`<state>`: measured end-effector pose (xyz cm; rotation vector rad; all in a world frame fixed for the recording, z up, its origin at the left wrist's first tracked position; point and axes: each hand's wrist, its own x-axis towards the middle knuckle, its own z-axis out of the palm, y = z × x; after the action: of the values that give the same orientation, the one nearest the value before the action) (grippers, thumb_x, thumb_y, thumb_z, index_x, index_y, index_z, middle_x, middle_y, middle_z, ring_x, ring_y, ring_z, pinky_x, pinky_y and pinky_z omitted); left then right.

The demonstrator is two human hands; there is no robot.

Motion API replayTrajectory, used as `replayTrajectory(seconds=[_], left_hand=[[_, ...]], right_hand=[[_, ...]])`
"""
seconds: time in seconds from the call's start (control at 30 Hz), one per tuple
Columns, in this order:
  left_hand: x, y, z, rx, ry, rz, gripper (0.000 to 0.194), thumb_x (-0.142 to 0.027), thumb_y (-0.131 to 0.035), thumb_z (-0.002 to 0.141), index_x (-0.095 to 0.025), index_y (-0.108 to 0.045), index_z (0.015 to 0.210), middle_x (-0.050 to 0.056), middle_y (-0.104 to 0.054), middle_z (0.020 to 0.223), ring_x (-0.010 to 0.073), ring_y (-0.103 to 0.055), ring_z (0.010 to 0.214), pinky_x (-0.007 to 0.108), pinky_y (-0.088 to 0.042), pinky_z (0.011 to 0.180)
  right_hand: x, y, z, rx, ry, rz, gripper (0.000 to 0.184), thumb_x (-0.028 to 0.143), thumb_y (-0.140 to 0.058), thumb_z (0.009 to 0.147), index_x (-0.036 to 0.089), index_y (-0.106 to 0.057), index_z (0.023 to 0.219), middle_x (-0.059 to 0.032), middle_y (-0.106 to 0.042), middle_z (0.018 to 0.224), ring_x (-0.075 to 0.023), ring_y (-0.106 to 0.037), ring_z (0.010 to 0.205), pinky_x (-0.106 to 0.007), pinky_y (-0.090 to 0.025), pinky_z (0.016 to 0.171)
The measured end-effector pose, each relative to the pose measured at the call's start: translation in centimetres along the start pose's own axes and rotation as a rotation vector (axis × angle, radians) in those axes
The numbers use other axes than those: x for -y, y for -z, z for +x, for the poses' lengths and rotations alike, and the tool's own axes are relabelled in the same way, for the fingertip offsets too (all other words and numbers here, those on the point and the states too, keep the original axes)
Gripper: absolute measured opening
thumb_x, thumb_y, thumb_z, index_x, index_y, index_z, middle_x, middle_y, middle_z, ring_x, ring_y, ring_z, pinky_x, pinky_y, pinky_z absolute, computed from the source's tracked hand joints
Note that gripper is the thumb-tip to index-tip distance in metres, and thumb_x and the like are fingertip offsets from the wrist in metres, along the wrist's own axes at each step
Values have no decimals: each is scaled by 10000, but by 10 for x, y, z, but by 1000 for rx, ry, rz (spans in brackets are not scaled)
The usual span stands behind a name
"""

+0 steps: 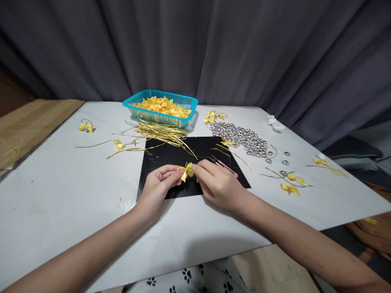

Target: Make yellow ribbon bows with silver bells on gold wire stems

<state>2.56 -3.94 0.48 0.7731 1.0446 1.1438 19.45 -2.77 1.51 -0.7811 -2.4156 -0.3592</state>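
Note:
A small yellow ribbon bow (186, 171) is held up over the black mat (195, 146), with thin gold wire ends sticking out at its top. My left hand (159, 185) pinches the bow's left side between thumb and fingers. From the right, my right hand (218, 183) closes its fingertips on the bow's other edge; whether it also grips a wire is hidden. Just beyond the right hand, snips with pink handles (226, 167) lie on the mat. A pile of gold wire ties (161, 132) lies at the mat's far edge.
A blue basket (191, 103) full of yellow bows stands at the back. Silver beads (241, 138) are heaped right of the mat. Loose bows with wires (290, 189) lie on the white table (76, 203), and crumpled white tissue (275, 123) sits at back right.

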Motion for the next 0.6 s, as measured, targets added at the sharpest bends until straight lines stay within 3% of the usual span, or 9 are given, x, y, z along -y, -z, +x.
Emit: replayTrajectory(seconds=[0.2, 0.33, 0.47, 0.6], left_hand=[[4, 0, 1, -9, -30, 40, 190, -247, -750, 646, -131, -652, 761, -11, -638, 666, 60, -540, 607, 163, -440, 609], [4, 1, -1, 7, -155, 208, 157, -253, -711, 698, -137, -653, 787, -10, -633, 654, 70, -550, 619, 167, -449, 609], [5, 2, -6, -10, -410, 413, 108, -246, -645, 763, -143, -650, 794, 16, -664, 727, 94, -597, 650, 188, -488, 609], [6, 6, -12, -49, -861, 669, 76, -152, -588, 802, -154, -652, 842, 36, -683, 774, 117, -618, 682, 228, -520, 635]], right_hand=[[4, 0, 1, 40, -5, -58, 240, 61, -355, 870, 93, -593, 885, -50, -543, 684, -141, -482, 608, -242, -367, 478], [4, -1, 1, 21, -16, -56, 243, 62, -357, 867, 101, -595, 838, -42, -529, 653, -136, -478, 570, -244, -359, 459], [5, -4, -1, -72, -17, -20, 218, 37, -377, 844, 95, -585, 876, -49, -559, 667, -129, -495, 571, -229, -395, 479], [9, -7, -4, -236, -5, 9, 220, -1, -436, 801, 76, -564, 963, -70, -607, 690, -135, -544, 611, -226, -459, 522]])
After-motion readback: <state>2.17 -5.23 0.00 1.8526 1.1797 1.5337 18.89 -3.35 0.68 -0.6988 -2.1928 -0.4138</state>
